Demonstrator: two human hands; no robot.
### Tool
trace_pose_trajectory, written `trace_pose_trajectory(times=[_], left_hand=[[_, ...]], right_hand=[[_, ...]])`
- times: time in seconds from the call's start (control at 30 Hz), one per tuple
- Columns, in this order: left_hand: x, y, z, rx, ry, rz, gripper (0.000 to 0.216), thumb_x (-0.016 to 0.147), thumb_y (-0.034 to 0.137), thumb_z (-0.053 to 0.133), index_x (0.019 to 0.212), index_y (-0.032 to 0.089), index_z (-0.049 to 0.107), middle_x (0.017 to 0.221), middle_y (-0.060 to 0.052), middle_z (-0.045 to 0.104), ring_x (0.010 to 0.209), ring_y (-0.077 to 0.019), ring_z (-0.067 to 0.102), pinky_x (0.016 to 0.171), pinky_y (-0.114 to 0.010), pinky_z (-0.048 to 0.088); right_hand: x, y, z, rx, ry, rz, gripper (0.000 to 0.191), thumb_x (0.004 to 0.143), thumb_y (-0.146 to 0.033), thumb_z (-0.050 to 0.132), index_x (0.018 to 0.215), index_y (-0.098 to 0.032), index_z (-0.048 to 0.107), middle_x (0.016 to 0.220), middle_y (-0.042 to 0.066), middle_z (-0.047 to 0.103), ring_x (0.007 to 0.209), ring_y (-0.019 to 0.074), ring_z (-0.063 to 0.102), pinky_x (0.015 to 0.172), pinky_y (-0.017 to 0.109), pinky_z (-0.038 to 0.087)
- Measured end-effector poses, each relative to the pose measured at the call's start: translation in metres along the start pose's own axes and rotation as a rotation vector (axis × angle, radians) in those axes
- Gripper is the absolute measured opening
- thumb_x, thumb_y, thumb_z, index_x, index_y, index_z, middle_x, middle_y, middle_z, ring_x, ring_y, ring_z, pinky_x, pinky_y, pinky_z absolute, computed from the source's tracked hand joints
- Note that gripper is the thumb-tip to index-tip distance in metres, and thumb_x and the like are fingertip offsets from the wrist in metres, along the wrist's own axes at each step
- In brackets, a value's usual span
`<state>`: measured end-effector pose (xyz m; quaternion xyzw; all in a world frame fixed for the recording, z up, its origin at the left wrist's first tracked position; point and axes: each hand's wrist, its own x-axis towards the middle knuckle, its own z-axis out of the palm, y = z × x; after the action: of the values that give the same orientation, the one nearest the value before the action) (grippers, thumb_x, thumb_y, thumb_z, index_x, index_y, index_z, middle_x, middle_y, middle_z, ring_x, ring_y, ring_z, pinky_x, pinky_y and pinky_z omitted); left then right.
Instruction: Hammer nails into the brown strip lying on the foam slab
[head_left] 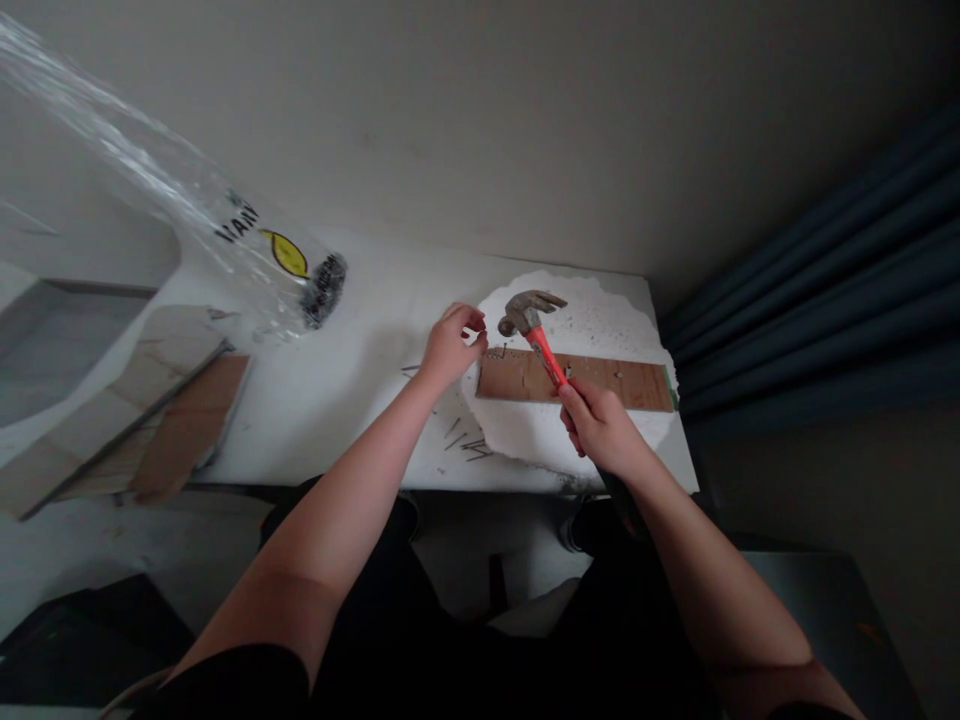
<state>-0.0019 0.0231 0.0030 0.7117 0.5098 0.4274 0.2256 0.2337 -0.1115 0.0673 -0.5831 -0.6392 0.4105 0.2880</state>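
My right hand (600,425) grips the red handle of a claw hammer (534,325); its grey head hovers over the left end of a brown wooden board (600,382). That board lies on a white foam sheet (592,310) on the white table (337,390). My left hand (452,345) is pinched at the board's left end, fingers together beside the hammer head, likely on a small nail that is too small to make out. Loose nails (469,440) lie scattered on the table below my left wrist.
A clear plastic bag (225,240) with a yellow label and dark contents lies at the back left. Wooden boards (135,420) are stacked at the table's left edge. A dark blue curtain (832,300) hangs to the right. A wall stands directly behind the table.
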Motion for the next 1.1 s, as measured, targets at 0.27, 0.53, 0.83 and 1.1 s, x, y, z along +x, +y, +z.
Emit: trace_pose_trajectory(times=[0.27,0.53,0.83,1.1], left_hand=[[-0.002,0.0,0.002,0.019,0.033,-0.011,0.029,0.072,0.004,0.059,0.096,0.019,0.06,0.1,-0.004,0.062,0.084,-0.0153,0.063,0.071,-0.028,0.054],[-0.004,-0.001,0.005,0.034,0.029,-0.03,0.025,0.073,0.008,0.059,0.095,0.02,0.06,0.096,-0.003,0.063,0.08,-0.0153,0.062,0.07,-0.028,0.053],[-0.004,-0.003,0.007,0.076,-0.031,-0.088,0.009,0.078,0.017,0.061,0.086,0.021,0.06,0.086,-0.003,0.068,0.075,-0.017,0.064,0.071,-0.031,0.052],[-0.006,-0.01,0.009,0.174,-0.155,-0.076,0.02,0.075,0.016,0.062,0.093,0.021,0.069,0.096,-0.007,0.07,0.09,-0.0238,0.068,0.082,-0.037,0.054]], right_hand=[[0.0,-0.002,-0.001,-0.002,-0.007,-0.003,0.044,0.102,-0.057,0.038,0.092,-0.02,0.059,0.066,0.0,0.056,0.054,0.0131,0.052,0.049,0.025,0.038],[0.002,0.0,0.0,-0.033,0.0,0.005,0.042,0.102,-0.056,0.039,0.095,-0.02,0.059,0.065,0.0,0.056,0.053,0.0136,0.052,0.049,0.025,0.037],[0.001,-0.001,0.0,-0.047,-0.003,-0.006,0.041,0.102,-0.054,0.038,0.087,-0.021,0.057,0.067,0.001,0.056,0.054,0.0136,0.052,0.05,0.025,0.037],[0.0,-0.004,0.001,-0.109,-0.033,-0.017,0.039,0.103,-0.052,0.038,0.088,-0.02,0.057,0.066,0.001,0.056,0.052,0.0126,0.05,0.049,0.025,0.035]])
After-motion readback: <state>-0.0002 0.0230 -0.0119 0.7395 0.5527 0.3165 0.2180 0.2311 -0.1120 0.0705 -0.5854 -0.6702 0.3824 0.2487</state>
